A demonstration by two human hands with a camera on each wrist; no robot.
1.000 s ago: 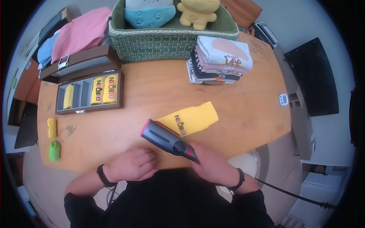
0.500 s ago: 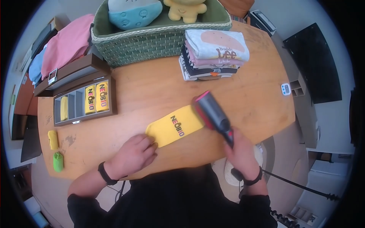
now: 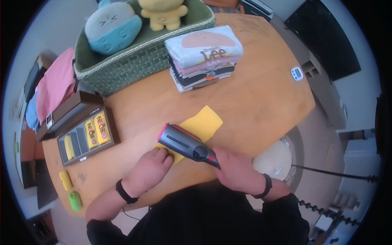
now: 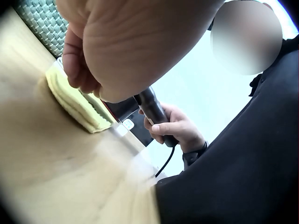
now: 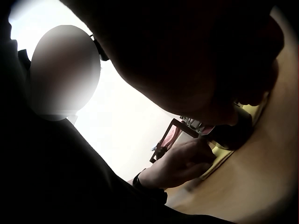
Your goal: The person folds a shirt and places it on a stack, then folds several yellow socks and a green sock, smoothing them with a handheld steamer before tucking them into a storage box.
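A flat yellow sock (image 3: 203,122) lies on the table in the head view, its printed middle hidden under a grey handheld iron (image 3: 179,141) with a pink edge. My right hand (image 3: 234,169) grips the iron by its handle, and the left wrist view shows fingers wrapped around that black handle (image 4: 152,109) with a cord below. At the sock's near left end, my left hand (image 3: 152,169) pinches the fabric with curled fingers. Seen from the left wrist, the sock (image 4: 74,100) looks layered, right under the left fingertips.
To the left stands an open brown box (image 3: 113,128) with rolled yellow socks in its compartments. Near it lie a yellow roll (image 3: 65,180) and a green roll (image 3: 75,201). Behind are a green woven basket (image 3: 126,73) of plush toys and a folded clothes stack (image 3: 204,57). A timer (image 3: 297,74) sits far right.
The iron first swung right to the sock's far end, then came back left over its middle. My left hand moved forward onto the sock's near end. The head view has turned.
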